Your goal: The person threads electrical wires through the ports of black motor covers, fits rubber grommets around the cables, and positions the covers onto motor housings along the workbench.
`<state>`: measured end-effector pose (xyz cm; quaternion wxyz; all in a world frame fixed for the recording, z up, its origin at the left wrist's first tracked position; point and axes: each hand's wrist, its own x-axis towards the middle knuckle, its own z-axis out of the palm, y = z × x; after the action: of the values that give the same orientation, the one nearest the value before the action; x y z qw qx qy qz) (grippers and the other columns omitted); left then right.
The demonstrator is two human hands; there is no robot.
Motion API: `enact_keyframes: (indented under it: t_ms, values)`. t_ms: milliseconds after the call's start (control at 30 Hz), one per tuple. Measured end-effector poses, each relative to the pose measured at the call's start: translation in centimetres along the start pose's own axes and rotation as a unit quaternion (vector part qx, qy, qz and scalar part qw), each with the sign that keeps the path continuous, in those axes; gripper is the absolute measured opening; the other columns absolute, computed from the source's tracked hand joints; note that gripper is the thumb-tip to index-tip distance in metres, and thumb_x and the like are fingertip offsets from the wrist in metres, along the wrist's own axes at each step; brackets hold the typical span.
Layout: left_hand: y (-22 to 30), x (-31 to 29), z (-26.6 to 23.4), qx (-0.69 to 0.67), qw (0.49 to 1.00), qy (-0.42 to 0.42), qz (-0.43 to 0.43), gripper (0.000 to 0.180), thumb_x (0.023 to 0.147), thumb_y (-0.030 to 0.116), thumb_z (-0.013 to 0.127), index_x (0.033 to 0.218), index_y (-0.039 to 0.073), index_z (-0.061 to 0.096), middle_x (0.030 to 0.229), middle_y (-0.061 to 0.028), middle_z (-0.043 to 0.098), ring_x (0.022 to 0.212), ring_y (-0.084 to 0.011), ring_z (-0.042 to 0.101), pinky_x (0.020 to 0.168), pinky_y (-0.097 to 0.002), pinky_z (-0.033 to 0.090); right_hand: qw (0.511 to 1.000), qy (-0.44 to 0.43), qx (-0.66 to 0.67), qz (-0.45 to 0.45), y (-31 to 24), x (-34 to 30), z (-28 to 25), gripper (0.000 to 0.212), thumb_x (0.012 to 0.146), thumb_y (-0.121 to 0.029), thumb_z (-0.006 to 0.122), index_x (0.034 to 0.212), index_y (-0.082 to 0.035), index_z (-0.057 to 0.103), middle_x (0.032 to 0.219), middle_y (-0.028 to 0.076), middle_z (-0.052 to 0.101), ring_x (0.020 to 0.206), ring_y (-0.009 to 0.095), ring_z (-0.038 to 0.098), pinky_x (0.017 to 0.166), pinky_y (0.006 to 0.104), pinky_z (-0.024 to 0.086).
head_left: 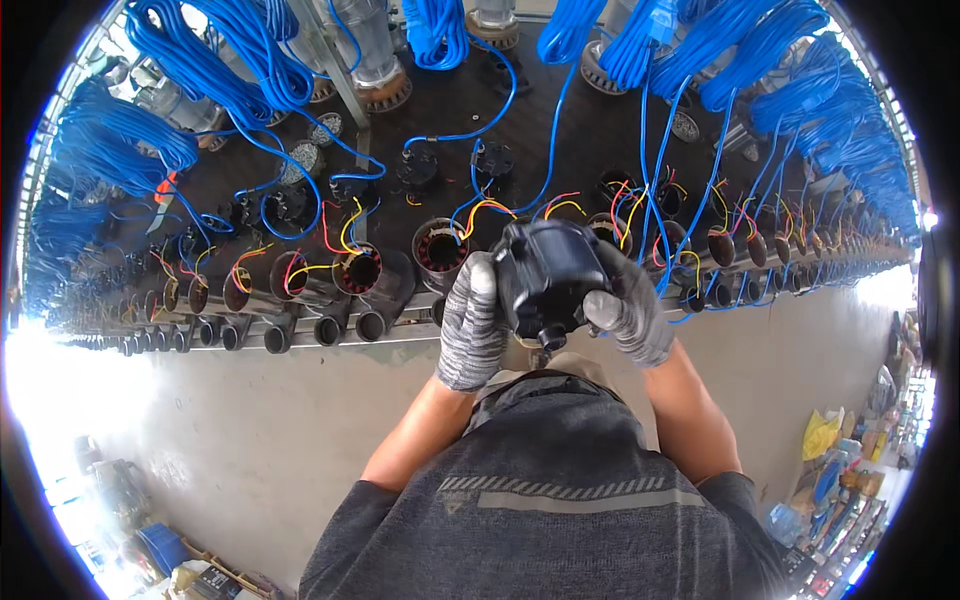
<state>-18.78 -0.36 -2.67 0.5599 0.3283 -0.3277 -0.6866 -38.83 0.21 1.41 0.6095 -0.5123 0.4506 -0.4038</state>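
Note:
Between my gloved hands I hold a black, rounded motor-like housing (550, 270), with a short stub at its lower end. My left hand (473, 325) is wrapped round its left side. On the right side my right hand (632, 312) grips it, thumb pressed on the near face. Just beyond the housing stands a row of open dark metal cylinders; one cylinder (441, 250) shows a reddish winding inside and red and yellow wires (485, 208) sticking out. The housing hides part of the row behind it.
Bundles of blue cable (240, 60) hang along the far side, with loose strands running down to the dark bench (450, 120). Black round caps (415, 165) lie on it. Boxes and a yellow bag (821, 436) sit on the floor at the right; a blue bin (162, 548) is at lower left.

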Motion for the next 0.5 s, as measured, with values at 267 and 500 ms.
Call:
enact_keyframes:
  t_ms: [267, 500]
  values:
    - [2.6, 0.6, 1.2, 0.382, 0.916, -0.058, 0.107, 0.033, 0.103, 0.034, 0.055, 0.099, 0.002, 0.06, 0.084, -0.0103, 0.059, 0.081, -0.0174, 0.056, 0.074, -0.035, 0.047, 0.917, -0.11, -0.38, -0.059, -6.0, 1.5, -3.5, 0.071, 0.064, -0.043, 0.091, 0.114, 0.0, 0.063, 0.093, 0.013, 0.073, 0.086, 0.02, 0.071, 0.08, 0.034, 0.055]
    - [1.4, -0.3, 5.4, 0.292, 0.951, 0.045, 0.095, 0.048, 0.105, 0.048, 0.049, 0.095, 0.003, 0.065, 0.08, -0.0006, 0.064, 0.073, -0.0079, 0.055, 0.066, -0.0269, 0.047, 0.899, -0.197, -0.371, -0.122, -6.4, 1.9, -6.9, 0.071, 0.071, -0.044, 0.087, 0.121, -0.002, 0.06, 0.096, 0.01, 0.069, 0.09, 0.017, 0.066, 0.081, 0.0336, 0.052]
